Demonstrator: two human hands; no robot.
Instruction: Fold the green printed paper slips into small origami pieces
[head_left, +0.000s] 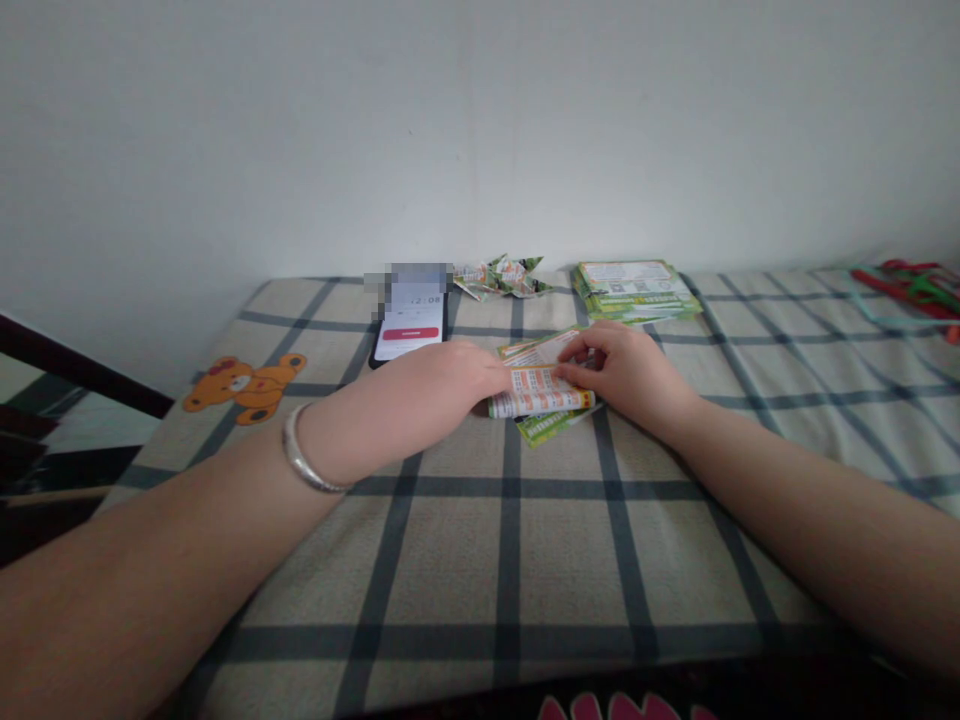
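Observation:
A printed leaflet [531, 384], white with orange and green, is bent over on itself in front of me, its near edge rounded. At its left end is my left hand [461, 375], its fingers closed on the edge and partly hidden behind the back of the hand. My right hand [611, 362] grips the right side, thumb and curled fingers against the paper. A green printed strip [555, 427] sticks out at an angle from beneath. Behind stand folded paper pieces with pointed tips [502, 277].
A phone [410, 325] with a lit screen lies left of the folded pieces. At the back right is a stack of leaflets [637, 288]. Red and green items [911, 285] sit far right. A bear cutout [244, 387] lies left on the checked tablecloth [450, 560], against a wall.

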